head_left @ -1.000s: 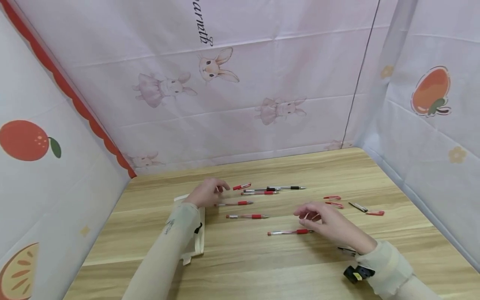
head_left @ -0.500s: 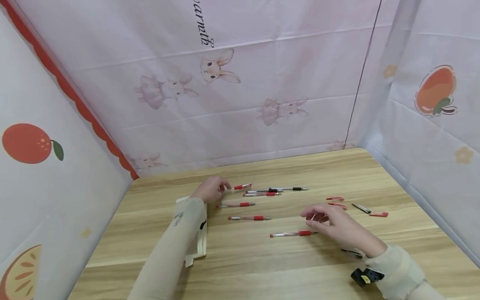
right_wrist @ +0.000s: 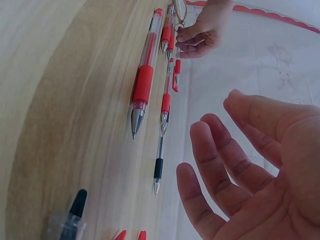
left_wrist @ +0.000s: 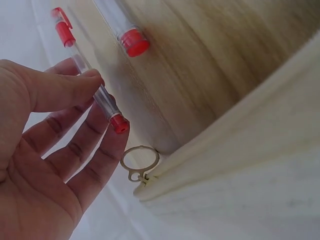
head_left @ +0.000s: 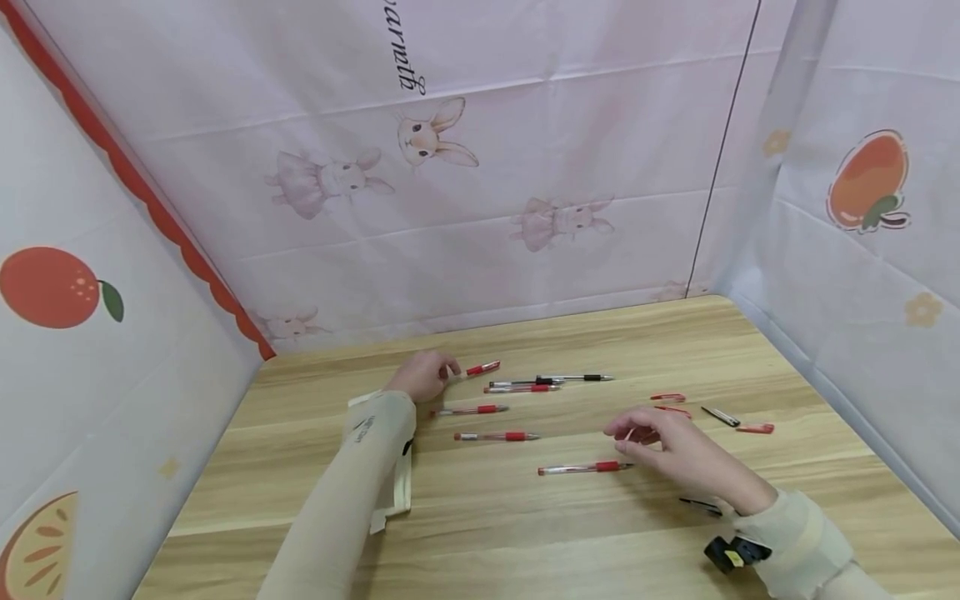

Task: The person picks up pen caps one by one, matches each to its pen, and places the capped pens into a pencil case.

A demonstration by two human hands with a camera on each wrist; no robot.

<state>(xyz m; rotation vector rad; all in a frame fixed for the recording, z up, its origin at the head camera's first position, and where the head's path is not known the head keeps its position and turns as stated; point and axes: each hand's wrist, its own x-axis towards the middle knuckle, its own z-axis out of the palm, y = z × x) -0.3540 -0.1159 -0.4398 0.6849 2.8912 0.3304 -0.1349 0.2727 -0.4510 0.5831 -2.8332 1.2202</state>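
My left hand [head_left: 422, 375] is at the far left of the table, beside a pale zip pouch [head_left: 402, 483]. Between thumb and fingers it pinches a clear pen with a red cap [left_wrist: 65, 34], tilted in the left wrist view. The pouch's ring pull [left_wrist: 140, 160] lies just below those fingertips. My right hand [head_left: 671, 446] hovers with loosely bent fingers and holds nothing. Nearest to it lies an uncapped red gel pen [head_left: 581, 468]. More uncapped pens lie left of it: a red one [head_left: 495, 437], another red one [head_left: 472, 410], and a cluster with black grips [head_left: 588, 377].
Loose red caps [head_left: 753, 428] and a black cap [head_left: 720, 416] lie on the right of the wooden table [head_left: 480, 533]. Another black cap [head_left: 701, 505] is below my right wrist. Printed cloth walls [head_left: 480, 275] stand at the back and both sides.
My left hand has shifted slightly away from me, and the capped pen's red end has moved a little with it. My right hand has drifted slightly right, uncovering more of the nearest pen's tip.
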